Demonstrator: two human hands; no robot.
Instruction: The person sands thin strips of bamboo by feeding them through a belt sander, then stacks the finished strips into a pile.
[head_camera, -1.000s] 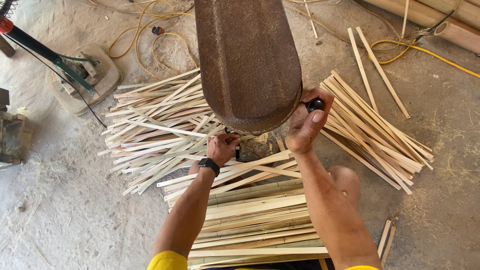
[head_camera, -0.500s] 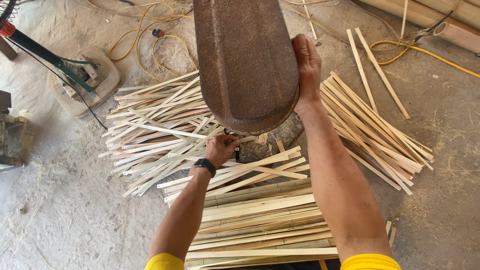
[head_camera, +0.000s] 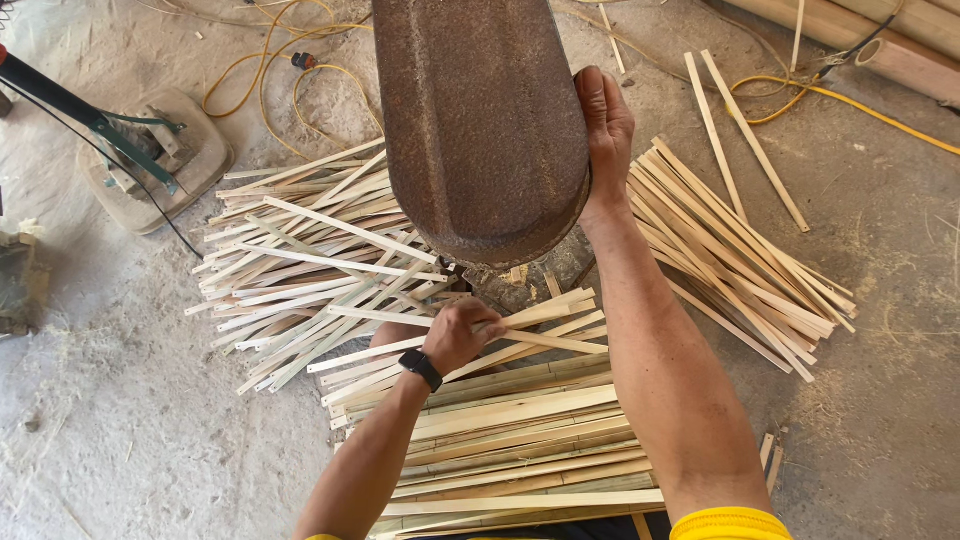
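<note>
One big rusty-brown metal blade (head_camera: 480, 125), broad and round-ended, fills the top middle of the view. The right hand (head_camera: 605, 130) lies flat against its right edge, fingers stretched up along the metal, not curled round anything that shows. Below the blade's rounded tip the left hand (head_camera: 462, 335), with a black wristwatch (head_camera: 421, 368) on its wrist, is clenched round a pale bamboo strip (head_camera: 540, 315) that lies across the stack there. Under the tip sits one wooden chopping block (head_camera: 530, 275), mostly hidden by the blade.

Three heaps of split bamboo surround the blade: a loose fan of thin strips (head_camera: 310, 265) to its left, a tidier bundle (head_camera: 725, 255) to its right, and a stack of wider slats (head_camera: 510, 440) below it, between the forearms. Two single strips (head_camera: 740, 130) lie apart, up and right of the blade.

The ground is a dusty concrete floor (head_camera: 120, 430) scattered with fibres. Left of the blade stands one machine base (head_camera: 150, 160) with a dark handle; yellow cable (head_camera: 265, 60) loops above it, and another yellow cable (head_camera: 850, 100) runs off to the blade's right
</note>
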